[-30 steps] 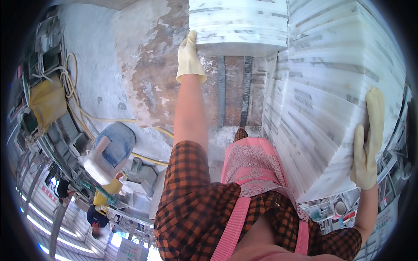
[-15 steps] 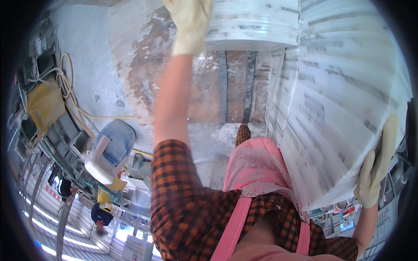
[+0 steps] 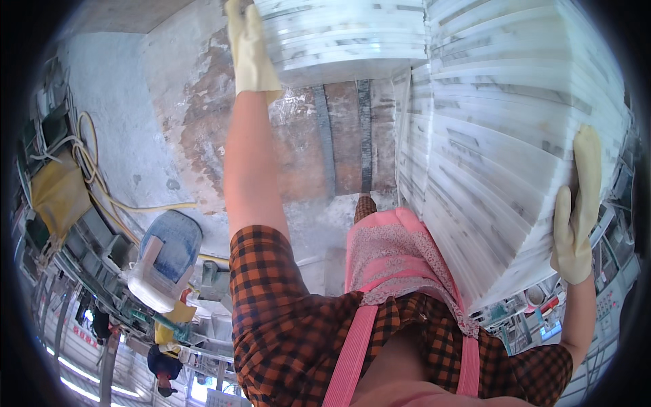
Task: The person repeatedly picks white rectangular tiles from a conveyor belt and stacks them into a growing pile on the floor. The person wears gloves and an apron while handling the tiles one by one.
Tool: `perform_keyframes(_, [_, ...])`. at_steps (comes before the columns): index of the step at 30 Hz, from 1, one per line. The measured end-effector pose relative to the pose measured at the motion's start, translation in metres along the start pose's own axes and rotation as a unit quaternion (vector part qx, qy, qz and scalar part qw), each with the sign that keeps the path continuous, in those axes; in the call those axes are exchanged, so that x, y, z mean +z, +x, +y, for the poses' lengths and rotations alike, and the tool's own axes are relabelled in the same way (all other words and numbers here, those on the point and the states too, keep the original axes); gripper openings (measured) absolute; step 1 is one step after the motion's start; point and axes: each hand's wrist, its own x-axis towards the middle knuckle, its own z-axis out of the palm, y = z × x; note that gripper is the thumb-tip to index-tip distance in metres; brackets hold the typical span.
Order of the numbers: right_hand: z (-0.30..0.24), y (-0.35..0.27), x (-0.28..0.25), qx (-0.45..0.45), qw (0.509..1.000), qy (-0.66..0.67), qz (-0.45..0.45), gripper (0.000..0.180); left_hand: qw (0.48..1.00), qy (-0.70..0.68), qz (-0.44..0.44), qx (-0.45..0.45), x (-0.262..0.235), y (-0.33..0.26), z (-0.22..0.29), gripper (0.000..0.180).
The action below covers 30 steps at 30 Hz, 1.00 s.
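A pale rubber glove covers my left hand (image 3: 251,55), stretched to the far side with its fingertips at the upper edge of the view. Its fingers look extended, beside the left end of a stack of white grey-streaked slabs (image 3: 346,39). On the right, a second, taller-looking stack of the same slabs (image 3: 495,152) stands close to my body. My right hand (image 3: 576,207), in a matching glove, rests against its outer right edge. The thumb is spread from the straight fingers; the fingers' undersides are hidden.
Two dark strips (image 3: 365,136) cross the stained brown and grey surface beyond me. To the left are a blue-seated chair (image 3: 173,243), a yellow hose (image 3: 88,149), a yellow cloth (image 3: 60,192) and machinery. Another person (image 3: 165,366) is farther off at lower left.
My left hand has shifted left and turned, coming alongside the far stack's end. The right hand has slid farther up the edge of the near stack. The whole view has moved slightly.
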Motion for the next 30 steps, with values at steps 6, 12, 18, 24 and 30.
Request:
perform_keyframes(6, [-0.011,0.009,0.004,-0.004,0.998,0.054,-0.034,0.052,0.970,-0.089,0.108,-0.198,-0.114,-0.038,-0.058,0.067])
perform_keyframes(12, [-0.009,-0.010,0.005,0.104,0.994,-0.013,-0.021,0.054,0.956,-0.109,0.176,-0.209,-0.234,-0.041,-0.165,0.068])
perform_keyframes(18, [0.033,-0.072,-0.024,0.075,0.993,-0.086,-0.042,0.070,0.962,-0.056,0.037,-0.264,-0.095,0.011,-0.239,0.067])
perform_keyframes(24, [0.038,-0.089,-0.032,0.074,0.988,-0.102,-0.087,0.072,0.966,-0.008,-0.042,-0.256,-0.047,0.006,-0.276,0.071])
perform_keyframes(30, [0.010,-0.020,-0.010,0.044,0.994,-0.090,-0.045,0.054,0.971,0.044,-0.070,-0.226,-0.043,0.022,-0.234,0.076])
